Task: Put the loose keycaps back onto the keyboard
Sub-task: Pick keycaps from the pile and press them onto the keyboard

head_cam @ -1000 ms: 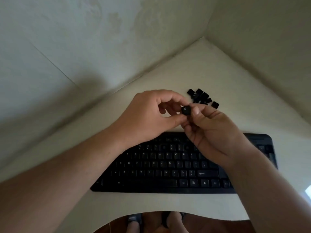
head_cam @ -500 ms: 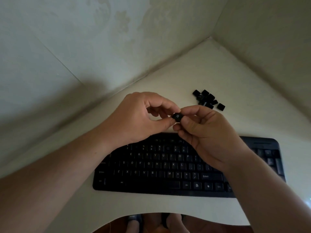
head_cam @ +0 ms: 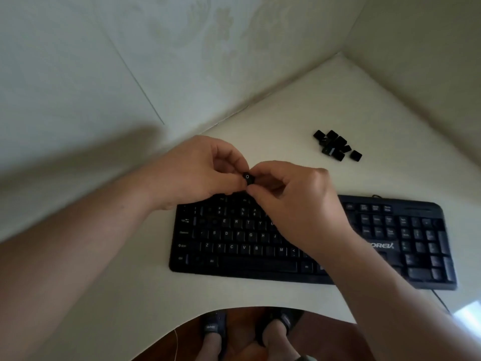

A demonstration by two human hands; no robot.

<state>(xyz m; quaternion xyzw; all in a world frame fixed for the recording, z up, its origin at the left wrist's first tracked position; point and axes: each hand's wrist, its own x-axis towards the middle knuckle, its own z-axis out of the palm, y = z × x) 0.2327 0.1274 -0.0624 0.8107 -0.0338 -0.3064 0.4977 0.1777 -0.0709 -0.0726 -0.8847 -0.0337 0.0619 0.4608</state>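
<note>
Black plastic sits between your fingertips: a single keycap, its white letter facing up toward you, is held above the far edge of the keyboard, over the function row. Your left hand has its thumb and curled fingers pinching the keycap from the left side, and your right hand pinches the same keycap from the right with its fingers bent in, so both hands grip it together. Your right hand and forearm cover the middle of the keyboard, hiding the keys right of the Y, H and M columns, so you cannot tell from here which sockets there are bare. The keyboard lies flat on the white desk, its long edge roughly parallel to the curved front edge of the desk, with a brand name printed in white above the arrow keys. The pile of loose keycaps lies on the desk beyond the keyboard, toward the corner where the two walls meet, well apart from your hands; one keycap of the pile sits slightly off to its right. Below the desk edge your two feet in dark sandals rest on a reddish-brown floor.
</note>
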